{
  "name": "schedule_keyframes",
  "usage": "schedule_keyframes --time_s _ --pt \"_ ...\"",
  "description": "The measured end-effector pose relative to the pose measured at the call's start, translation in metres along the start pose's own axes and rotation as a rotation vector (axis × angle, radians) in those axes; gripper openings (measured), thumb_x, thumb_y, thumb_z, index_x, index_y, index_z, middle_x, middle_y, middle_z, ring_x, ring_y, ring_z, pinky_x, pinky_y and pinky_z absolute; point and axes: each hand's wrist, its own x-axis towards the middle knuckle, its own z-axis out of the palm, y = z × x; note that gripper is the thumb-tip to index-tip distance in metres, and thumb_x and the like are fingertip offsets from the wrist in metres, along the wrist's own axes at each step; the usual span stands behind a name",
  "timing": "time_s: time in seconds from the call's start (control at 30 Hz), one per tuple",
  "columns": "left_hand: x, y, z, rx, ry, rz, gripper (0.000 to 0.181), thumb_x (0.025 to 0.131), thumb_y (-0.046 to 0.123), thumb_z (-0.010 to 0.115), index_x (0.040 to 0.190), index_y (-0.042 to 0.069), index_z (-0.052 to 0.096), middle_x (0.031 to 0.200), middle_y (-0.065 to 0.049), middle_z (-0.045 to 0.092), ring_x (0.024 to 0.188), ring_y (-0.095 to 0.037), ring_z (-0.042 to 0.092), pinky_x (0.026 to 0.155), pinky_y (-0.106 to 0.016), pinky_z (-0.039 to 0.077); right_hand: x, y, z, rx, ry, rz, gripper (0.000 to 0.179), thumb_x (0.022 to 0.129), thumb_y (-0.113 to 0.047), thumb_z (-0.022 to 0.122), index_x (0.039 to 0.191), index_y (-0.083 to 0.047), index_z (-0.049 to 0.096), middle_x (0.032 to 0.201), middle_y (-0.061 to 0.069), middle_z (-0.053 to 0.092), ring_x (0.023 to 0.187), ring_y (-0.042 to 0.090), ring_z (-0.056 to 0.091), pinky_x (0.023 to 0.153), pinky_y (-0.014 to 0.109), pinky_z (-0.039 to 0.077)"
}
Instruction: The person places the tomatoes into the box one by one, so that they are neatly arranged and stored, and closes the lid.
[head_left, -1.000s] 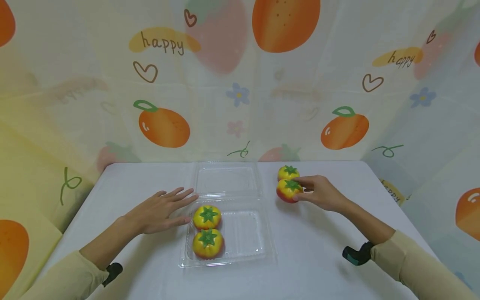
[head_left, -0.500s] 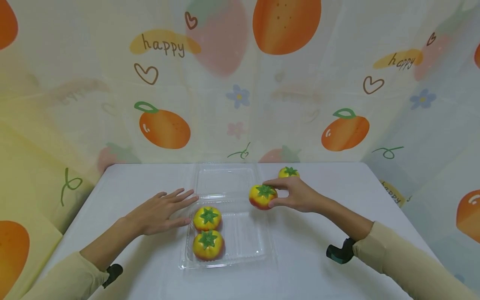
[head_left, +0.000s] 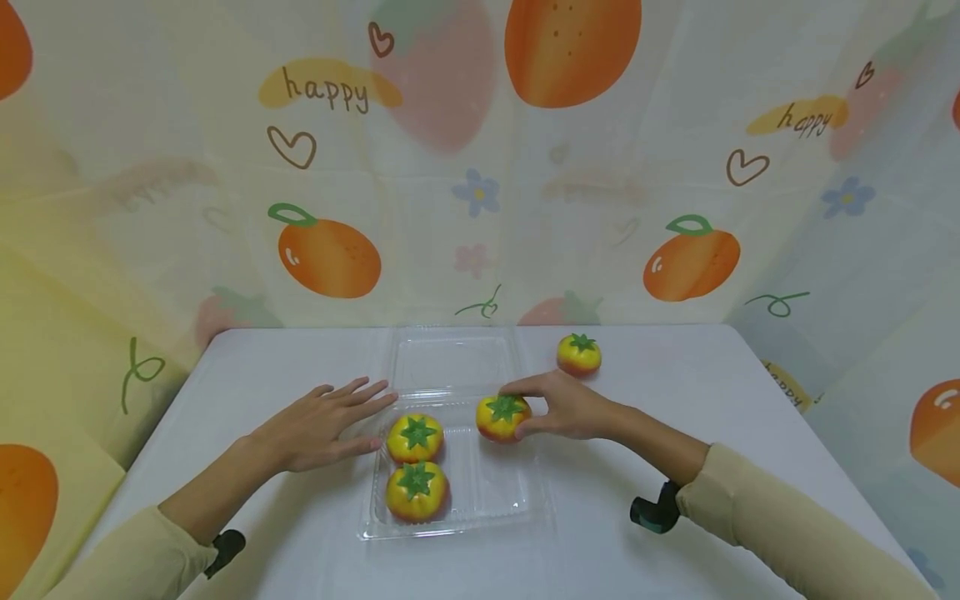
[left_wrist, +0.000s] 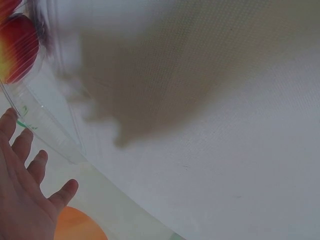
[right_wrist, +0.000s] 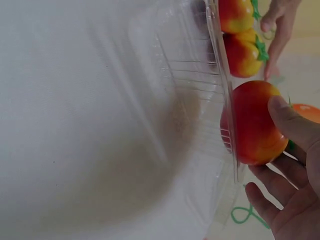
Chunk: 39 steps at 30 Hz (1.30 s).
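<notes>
- Gripping the held fruit (head_left: 504, 420), your right hand (head_left: 573, 406) has its thumb on the near side and its fingers on the far side; the fruit is yellow and red with a green, star-shaped leaf top.
- That fruit sits over the right rear part of the clear tray (head_left: 491, 487). Your right wrist view shows its lower part through the clear plastic, but you cannot tell whether it touches the tray floor.
- Your left hand (head_left: 322, 429) grasps nothing: its fingers are straight and spread, palm down, with the fingertips at the tray's left edge. Whether they touch the plastic, you cannot tell.
- Near your left thumb, the rear fruit (head_left: 408, 446) and the front fruit (head_left: 417, 497) stand inside the tray along its left side, leaf tops up, one right behind the other.
- Behind the tray, its clear lid (head_left: 453, 362) lies folded back on the white table (head_left: 637, 550).
- To the right of the lid, the fourth fruit (head_left: 579, 360) rests on the table near its far edge, leaf top up, beyond your right hand.
- A backdrop (head_left: 420, 242) printed with oranges, hearts and "happy" hangs behind the table.
</notes>
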Motion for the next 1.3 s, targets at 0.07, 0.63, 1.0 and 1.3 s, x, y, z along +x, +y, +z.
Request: schedule_keyframes --time_s 0.07,0.63,1.0,1.3 --pt "0.000 0.000 0.000 0.003 0.001 0.002 0.069 0.096 0.058 0.050 0.154 0.022 0.039 0.158 -0.007 0.037 0.145 -0.038 0.032 0.107 -0.065 0.034 0.001 -0.001 0.001 -0.003 -0.013 0.008 0.057 0.085 -0.030 0.080 0.135 -0.010 0.062 0.133 0.001 0.064 0.126 0.019 0.058 0.103 0.037 0.048" --pt "0.001 0.000 -0.003 -0.014 -0.011 -0.002 0.069 0.097 0.059 0.049 0.154 0.022 0.039 0.158 -0.007 0.037 0.145 -0.037 0.031 0.107 -0.066 0.033 0.005 -0.005 0.010 -0.076 -0.015 0.002 0.054 0.083 -0.024 0.082 0.132 -0.009 0.064 0.131 0.002 0.065 0.125 0.020 0.057 0.106 0.041 0.045" --pt "0.001 -0.001 -0.001 0.003 0.009 0.025 0.068 0.098 0.059 0.047 0.154 0.021 0.040 0.157 -0.006 0.039 0.145 -0.037 0.033 0.106 -0.064 0.035 0.003 -0.005 0.019 -0.127 -0.018 0.005 0.052 0.084 -0.020 0.082 0.132 -0.011 0.064 0.132 0.001 0.064 0.125 0.020 0.056 0.105 0.040 0.046" --pt "0.001 -0.001 -0.001 -0.008 0.000 0.011 0.069 0.098 0.060 0.047 0.154 0.022 0.039 0.158 -0.006 0.038 0.145 -0.036 0.032 0.107 -0.065 0.034 0.004 -0.002 0.028 -0.190 -0.002 -0.017 0.049 0.084 -0.026 0.081 0.130 -0.014 0.066 0.128 -0.001 0.064 0.118 0.017 0.058 0.103 0.041 0.044"
